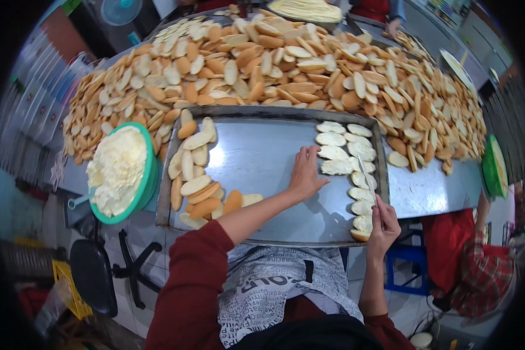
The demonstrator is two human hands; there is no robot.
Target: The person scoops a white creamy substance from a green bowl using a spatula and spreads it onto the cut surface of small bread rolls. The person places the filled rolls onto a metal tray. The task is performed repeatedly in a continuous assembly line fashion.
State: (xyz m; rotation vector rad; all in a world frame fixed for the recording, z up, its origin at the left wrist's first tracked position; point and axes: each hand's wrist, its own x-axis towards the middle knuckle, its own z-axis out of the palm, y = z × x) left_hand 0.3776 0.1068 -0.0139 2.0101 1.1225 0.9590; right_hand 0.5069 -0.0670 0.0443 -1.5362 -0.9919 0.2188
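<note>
My right hand point(384, 221) is closed around the handle of a spreading knife point(367, 177), whose blade lies over the coated bread slices point(361, 193) at the right of a metal baking tray point(262, 240). My left hand point(308, 173) is spread over the tray, its fingertips at the left ends of more cream-coated slices point(334, 153); whether they touch cannot be told. These slices stand in two columns, the left one shorter. Uncoated bread slices point(195, 185) are heaped in the tray's left part. A green basin point(148, 168) of pale cream point(118, 170) is left of the tray.
Behind the tray a large heap of sliced bread point(288, 65) covers the table. At the far side is a co-worker's hand point(393, 27). Another person in a plaid top point(481, 275) is at the right, near a green bowl point(495, 168) and a blue stool point(404, 273). A black chair point(92, 275) stands lower left.
</note>
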